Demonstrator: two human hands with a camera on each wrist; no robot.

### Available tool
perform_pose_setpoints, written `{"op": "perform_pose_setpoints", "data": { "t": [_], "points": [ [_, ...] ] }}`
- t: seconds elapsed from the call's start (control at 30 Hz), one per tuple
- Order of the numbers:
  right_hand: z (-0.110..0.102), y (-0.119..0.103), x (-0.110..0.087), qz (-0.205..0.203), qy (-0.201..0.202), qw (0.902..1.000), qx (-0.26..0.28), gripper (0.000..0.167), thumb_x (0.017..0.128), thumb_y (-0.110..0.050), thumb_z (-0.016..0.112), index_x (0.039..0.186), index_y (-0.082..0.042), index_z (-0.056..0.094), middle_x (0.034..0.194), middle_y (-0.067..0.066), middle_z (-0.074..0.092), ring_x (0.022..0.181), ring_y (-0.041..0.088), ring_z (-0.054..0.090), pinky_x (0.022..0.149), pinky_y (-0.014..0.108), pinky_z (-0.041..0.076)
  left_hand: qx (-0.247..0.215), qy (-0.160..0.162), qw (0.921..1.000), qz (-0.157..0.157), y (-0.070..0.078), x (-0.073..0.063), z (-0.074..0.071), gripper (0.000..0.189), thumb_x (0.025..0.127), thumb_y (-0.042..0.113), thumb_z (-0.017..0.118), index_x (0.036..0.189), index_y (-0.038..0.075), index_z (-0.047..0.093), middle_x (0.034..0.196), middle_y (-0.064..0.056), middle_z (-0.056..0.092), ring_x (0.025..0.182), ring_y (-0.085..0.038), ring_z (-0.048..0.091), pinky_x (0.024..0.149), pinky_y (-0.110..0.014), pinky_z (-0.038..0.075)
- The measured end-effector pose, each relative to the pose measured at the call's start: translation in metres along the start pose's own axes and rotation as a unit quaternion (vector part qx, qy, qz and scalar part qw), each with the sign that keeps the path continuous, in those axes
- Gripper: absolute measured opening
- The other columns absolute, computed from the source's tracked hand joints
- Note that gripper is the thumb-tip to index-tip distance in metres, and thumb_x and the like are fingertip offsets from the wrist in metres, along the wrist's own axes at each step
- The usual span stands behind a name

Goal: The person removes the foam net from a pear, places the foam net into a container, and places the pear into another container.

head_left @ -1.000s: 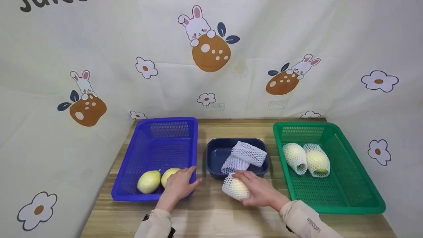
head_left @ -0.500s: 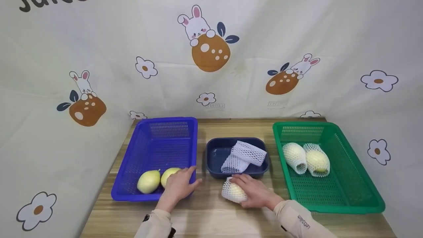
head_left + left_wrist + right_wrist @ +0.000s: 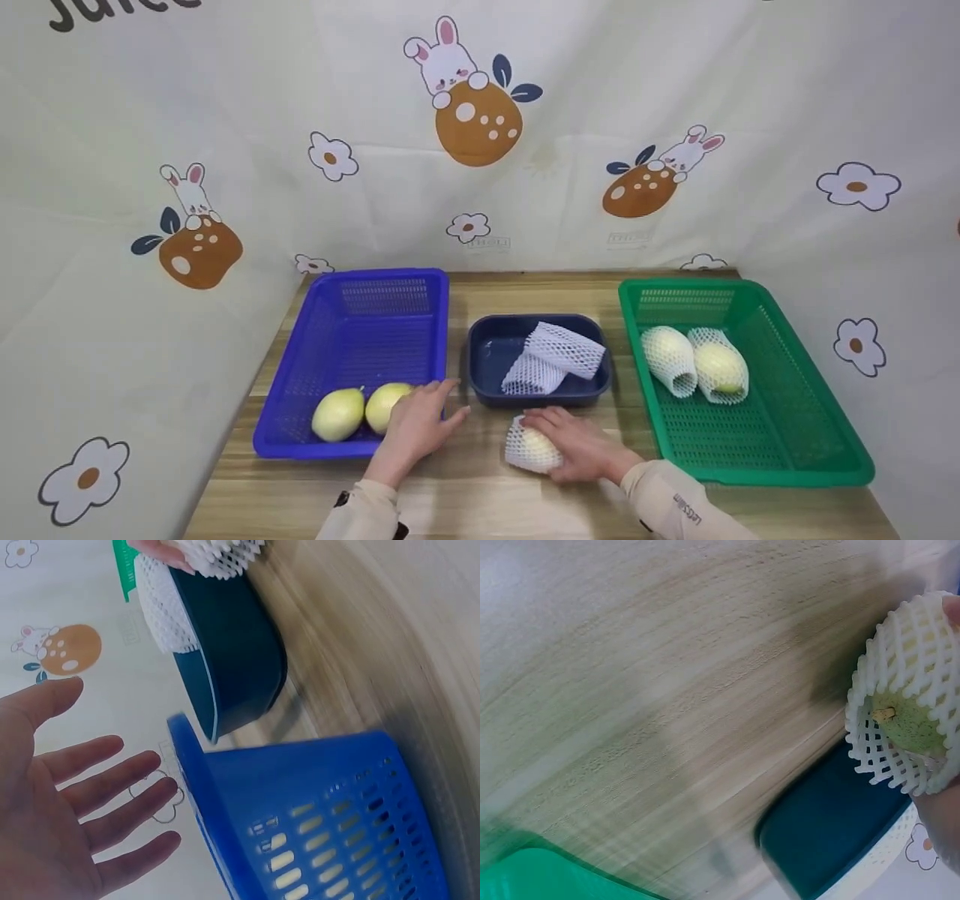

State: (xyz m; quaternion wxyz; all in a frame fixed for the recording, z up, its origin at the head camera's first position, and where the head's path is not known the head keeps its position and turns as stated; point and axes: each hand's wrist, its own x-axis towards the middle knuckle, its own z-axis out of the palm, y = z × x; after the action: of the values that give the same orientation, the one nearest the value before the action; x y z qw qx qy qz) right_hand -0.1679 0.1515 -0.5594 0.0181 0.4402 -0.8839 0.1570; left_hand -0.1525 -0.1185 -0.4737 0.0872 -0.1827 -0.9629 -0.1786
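My right hand (image 3: 581,448) grips a pale yellow-green, pear-shaped fruit (image 3: 541,453) in a white foam net sleeve, low over the wooden table in front of the dark blue tub (image 3: 491,397). In the right wrist view, the fruit's green end (image 3: 907,724) and short brown stem show through the sleeve's open end. My left hand (image 3: 420,424) is spread at the blue basket's right edge, fingers relaxed; the left wrist view shows nothing in it. Two bare fruits lie in the blue basket (image 3: 262,439), the left fruit (image 3: 337,415) fully visible and the right fruit (image 3: 381,409) partly behind my hand.
Several loose foam net sleeves (image 3: 564,350) lie in the tub. At the right, a green basket (image 3: 787,475) holds two fruits (image 3: 720,366) in foam sleeves. A white printed cloth (image 3: 562,187) hangs behind the table.
My right hand and the sleeved fruit have moved away from the tub toward the table's front. My left hand has shifted slightly right, uncovering more of the fruit beside it.
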Motion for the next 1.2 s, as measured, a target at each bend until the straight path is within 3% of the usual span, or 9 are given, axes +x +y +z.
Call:
{"op": "perform_pose_setpoints", "data": {
  "t": [0.2, 0.43, 0.6, 0.77, 1.03, 1.2],
  "points": [
    [0.001, 0.003, -0.003, -0.029, 0.018, 0.9989, 0.031, 0.090, 0.056, -0.029, 0.075, 0.132, -0.003, 0.033, 0.133, 0.015, 0.035, 0.116, 0.031, 0.036, 0.093, 0.042, 0.034, -0.026, 0.019, 0.9986, 0.042, 0.020, 0.000, 0.013, 0.042, 0.079, 0.036, 0.060, 0.110, 0.009, 0.058, 0.095, -0.008, 0.061, 0.081, -0.025, 0.058, 0.064, -0.038, 0.047],
    [-0.002, 0.007, -0.012, -0.037, 0.049, 0.9970, 0.047, 0.087, 0.061, -0.035, 0.075, 0.131, -0.001, 0.036, 0.131, 0.019, 0.036, 0.116, 0.034, 0.036, 0.090, 0.043, 0.036, -0.043, -0.027, 0.9967, 0.063, 0.037, 0.003, 0.032, 0.039, 0.079, 0.033, 0.060, 0.109, 0.008, 0.058, 0.095, -0.007, 0.061, 0.081, -0.025, 0.058, 0.066, -0.037, 0.047],
    [-0.003, 0.008, -0.021, -0.009, 0.037, 0.9980, 0.051, 0.080, 0.070, -0.040, 0.070, 0.135, -0.009, 0.035, 0.134, 0.018, 0.033, 0.115, 0.032, 0.039, 0.086, 0.046, 0.038, -0.060, -0.081, 0.9933, 0.056, 0.042, 0.001, 0.047, 0.045, 0.077, 0.035, 0.062, 0.110, 0.005, 0.055, 0.094, -0.011, 0.058, 0.080, -0.029, 0.058, 0.065, -0.040, 0.047],
    [-0.004, 0.008, -0.025, 0.000, 0.029, 0.9973, 0.067, 0.073, 0.075, -0.041, 0.066, 0.136, -0.015, 0.034, 0.136, 0.016, 0.032, 0.109, 0.032, 0.046, 0.082, 0.047, 0.041, -0.109, -0.122, 0.9860, 0.031, 0.045, -0.004, 0.064, 0.063, 0.072, 0.036, 0.067, 0.121, 0.002, 0.047, 0.108, -0.018, 0.054, 0.095, -0.032, 0.053, 0.080, -0.045, 0.042],
    [-0.004, 0.008, -0.027, -0.040, 0.097, 0.9928, 0.056, 0.059, 0.075, -0.034, 0.067, 0.127, -0.012, 0.049, 0.126, 0.012, 0.046, 0.105, 0.025, 0.051, 0.081, 0.038, 0.044, -0.148, -0.133, 0.9799, 0.008, 0.050, -0.005, 0.084, 0.071, 0.067, 0.035, 0.072, 0.125, 0.004, 0.044, 0.115, -0.020, 0.050, 0.098, -0.034, 0.051, 0.082, -0.046, 0.040],
    [-0.003, 0.007, -0.029, -0.025, 0.113, 0.9914, 0.060, 0.059, 0.074, -0.034, 0.069, 0.124, -0.010, 0.051, 0.125, 0.011, 0.048, 0.107, 0.025, 0.049, 0.084, 0.039, 0.043, -0.152, -0.119, 0.9812, 0.010, 0.052, -0.003, 0.090, 0.063, 0.069, 0.033, 0.071, 0.120, 0.008, 0.045, 0.107, -0.015, 0.054, 0.089, -0.029, 0.055, 0.075, -0.042, 0.045]
  ]
}}
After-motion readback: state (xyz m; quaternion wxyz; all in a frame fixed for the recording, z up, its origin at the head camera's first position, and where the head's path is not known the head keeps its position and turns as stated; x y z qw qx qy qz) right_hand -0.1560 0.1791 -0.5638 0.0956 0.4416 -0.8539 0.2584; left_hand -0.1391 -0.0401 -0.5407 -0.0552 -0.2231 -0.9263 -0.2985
